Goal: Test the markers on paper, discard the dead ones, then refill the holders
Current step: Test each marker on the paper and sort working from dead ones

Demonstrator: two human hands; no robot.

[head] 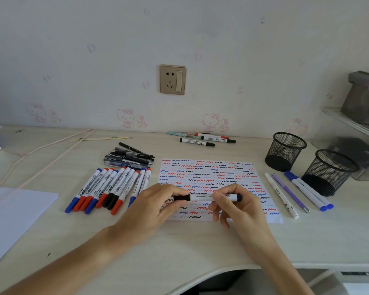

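A white marker with a black cap (202,197) lies level between both hands, just above the test paper (213,173), which is covered in red, blue and black squiggles. My left hand (156,206) pinches the black cap end. My right hand (234,206) grips the barel near its dark rear end. Left of the paper lies a row of several red, blue and black markers (111,189), with black pens (129,157) behind them. Two black mesh holders (285,151) (328,172) stand at the right, both looking empty.
Several pens and blue markers (298,193) lie between the paper and the holders. More markers (205,139) rest by the wall. A blank sheet (15,211) lies at the left, with pink cables (41,150) behind it. A clear shelf (349,122) stands at the far right.
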